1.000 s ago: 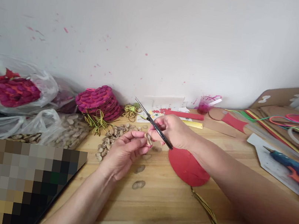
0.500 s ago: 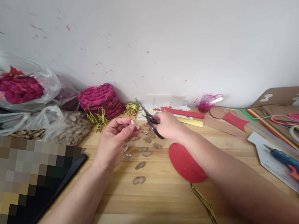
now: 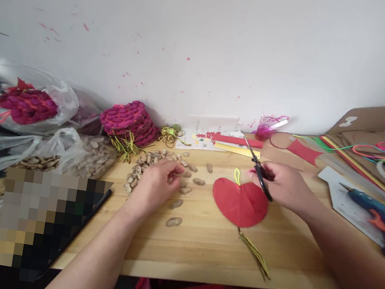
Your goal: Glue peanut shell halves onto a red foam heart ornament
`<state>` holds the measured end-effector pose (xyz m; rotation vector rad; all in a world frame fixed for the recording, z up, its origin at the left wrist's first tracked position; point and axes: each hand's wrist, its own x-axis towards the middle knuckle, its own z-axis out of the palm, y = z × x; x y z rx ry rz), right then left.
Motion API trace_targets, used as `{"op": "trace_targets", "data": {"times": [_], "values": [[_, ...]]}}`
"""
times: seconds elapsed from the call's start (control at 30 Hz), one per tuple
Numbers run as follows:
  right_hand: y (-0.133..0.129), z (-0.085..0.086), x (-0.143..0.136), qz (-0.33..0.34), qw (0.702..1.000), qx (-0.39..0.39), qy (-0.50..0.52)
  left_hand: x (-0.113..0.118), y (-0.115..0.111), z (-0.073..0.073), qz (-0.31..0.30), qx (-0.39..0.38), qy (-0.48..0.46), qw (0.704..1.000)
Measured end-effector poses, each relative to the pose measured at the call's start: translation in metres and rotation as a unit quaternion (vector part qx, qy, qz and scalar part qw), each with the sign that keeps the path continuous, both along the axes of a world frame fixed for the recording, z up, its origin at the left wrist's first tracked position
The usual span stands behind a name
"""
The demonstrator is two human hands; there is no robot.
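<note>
My right hand [image 3: 286, 185] grips black-handled scissors [image 3: 259, 168], their blades pointing up and to the left, above the right lobe of a red heart-shaped piece [image 3: 238, 202]. A yellow cord loop [image 3: 237, 175] rises from the heart's top notch, and a yellow-green tassel [image 3: 255, 255] trails from its tip. Over the peanut shells my left hand [image 3: 159, 183] has its fingers drawn together. Whatever they may hold is hidden. Split peanut shell halves [image 3: 133, 174] are heaped beside and behind this hand. Several whole peanuts [image 3: 174, 222] lie loosely between it and the heart.
Stacked purple-and-red pieces [image 3: 130, 123] stand at the back left, near plastic bags [image 3: 51, 142] of shells. A pixelated dark-edged object lies front left. Red strips [image 3: 238, 141] and a pink-stained cup [image 3: 265, 126] line the wall. A blue glue gun [image 3: 374, 210] rests at right.
My right hand has moved right with the scissors, away from my left hand, uncovering the heart. My left hand has shifted slightly right and lower; the shell half it held no longer shows.
</note>
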<state>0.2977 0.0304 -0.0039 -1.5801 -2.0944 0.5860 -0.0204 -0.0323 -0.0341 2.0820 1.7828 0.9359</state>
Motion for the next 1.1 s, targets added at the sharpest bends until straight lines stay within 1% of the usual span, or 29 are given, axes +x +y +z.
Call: {"op": "trace_targets", "data": {"times": [0.1,0.17,0.3,0.4,0.47,0.53,0.6,0.63,0.73,0.87,0.97,1.1], "values": [[0.001,-0.007,0.011,-0.003,0.998,0.049,-0.038,-0.003,-0.002,0.0,0.024,-0.016,0.044,0.999],[0.003,-0.009,0.014,-0.008,0.997,0.072,-0.039,-0.003,-0.003,0.0,0.038,-0.031,0.06,0.997],[0.005,-0.011,0.017,-0.006,0.997,0.074,-0.023,0.002,-0.006,-0.001,0.051,-0.036,0.068,0.996],[0.005,-0.009,0.019,-0.012,0.998,0.059,-0.027,0.003,-0.008,0.003,0.051,-0.014,0.034,0.998],[0.005,-0.008,0.021,-0.019,0.997,0.062,-0.04,-0.002,-0.01,0.009,0.083,0.01,-0.002,0.997],[0.004,-0.006,0.023,-0.03,0.995,0.064,-0.068,-0.011,-0.014,0.016,0.137,0.022,-0.02,0.99],[0.004,-0.004,0.025,-0.038,0.992,0.052,-0.106,-0.023,-0.022,0.021,0.179,0.032,-0.012,0.983],[0.005,-0.004,0.025,-0.038,0.991,0.043,-0.124,-0.029,-0.027,0.022,0.187,0.044,-0.001,0.981],[0.009,-0.004,0.029,-0.038,0.985,0.016,-0.167,-0.041,-0.044,0.017,0.182,0.078,0.04,0.979],[0.018,-0.01,0.039,-0.062,0.97,0.003,-0.235,-0.041,-0.064,0.004,0.158,0.048,0.056,0.985],[0.023,-0.014,0.049,-0.059,0.962,-0.004,-0.266,-0.034,-0.067,-0.003,0.123,0.048,0.078,0.988],[0.024,-0.014,0.051,-0.05,0.959,-0.025,-0.279,-0.028,-0.061,-0.009,0.102,0.065,0.124,0.985]]}}
